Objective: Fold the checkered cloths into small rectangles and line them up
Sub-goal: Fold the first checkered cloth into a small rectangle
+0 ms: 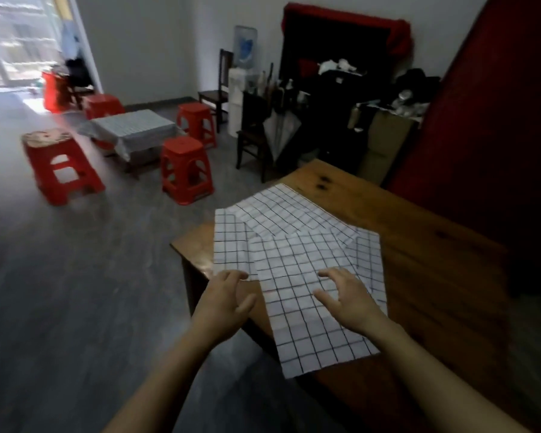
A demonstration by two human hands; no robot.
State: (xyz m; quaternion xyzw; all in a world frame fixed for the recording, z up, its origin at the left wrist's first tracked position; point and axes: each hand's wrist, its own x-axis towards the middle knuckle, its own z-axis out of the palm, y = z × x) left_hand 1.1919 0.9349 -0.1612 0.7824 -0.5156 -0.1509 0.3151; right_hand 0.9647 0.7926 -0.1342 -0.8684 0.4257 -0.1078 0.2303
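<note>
Three white cloths with a black grid overlap on the corner of a wooden table point(425, 245). The nearest cloth point(310, 307) lies on top and hangs over the table's near edge. A second cloth point(228, 242) shows at the left, and a third cloth point(281, 207) lies farther back. My left hand point(225, 304) hovers at the near corner of the left cloth with loosely curled fingers; whether it touches is unclear. My right hand point(344, 295) spreads its fingers over the top cloth, holding nothing.
Red plastic stools point(186, 170) and a low covered table point(135, 129) stand on the grey floor to the left. Dark chairs point(253, 135), boxes and clutter fill the back. A dark red panel point(481, 120) rises beyond the table's right side.
</note>
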